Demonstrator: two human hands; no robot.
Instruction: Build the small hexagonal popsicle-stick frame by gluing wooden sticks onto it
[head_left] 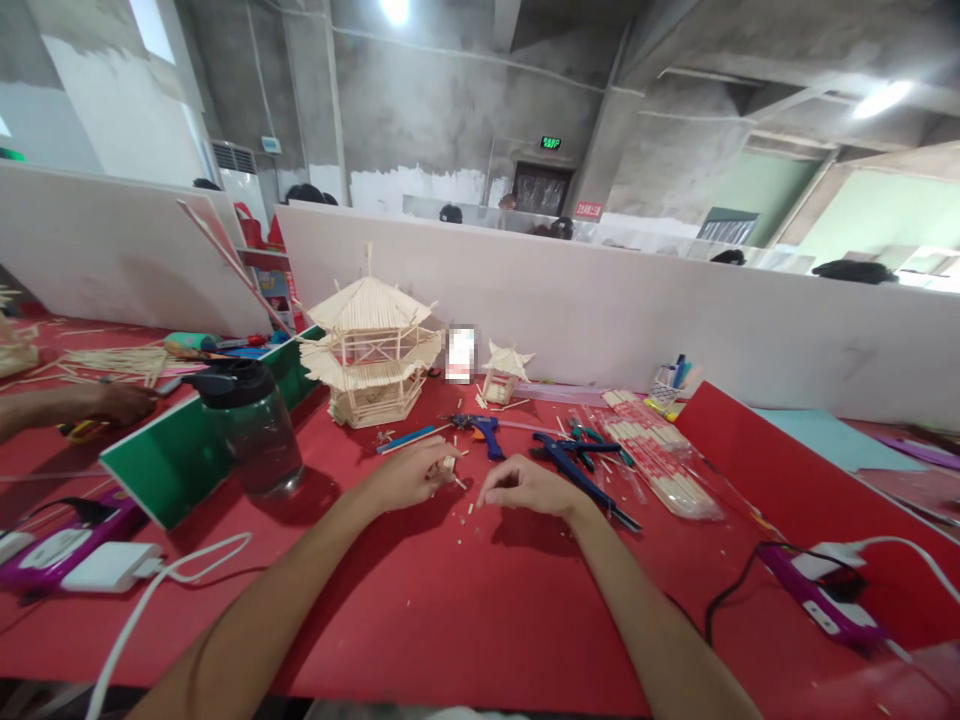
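Note:
Over the red table, my left hand [416, 474] is closed on a small piece made of short wooden sticks [449, 464], partly hidden by the fingers. My right hand [529, 486] is curled beside it with thumb and fingertips together; whatever it may pinch is too small to make out. Tiny stick offcuts [470, 509] lie between the hands. Just beyond them rest a blue glue gun [486, 436] and a blue pen-like stick [405, 440]. A large stick pagoda [369, 345] stands behind my left hand, and a small stick pavilion [505, 372] farther back.
Blue-handled cutters [574, 468] and green-handled pliers [592, 445] lie right of my right hand, near bagged wooden sticks [664, 455]. A water bottle [255, 430] stands left by a green divider [180, 455]. Another person's hand [124, 403] is beyond it. Purple power strips [832, 600] flank the table.

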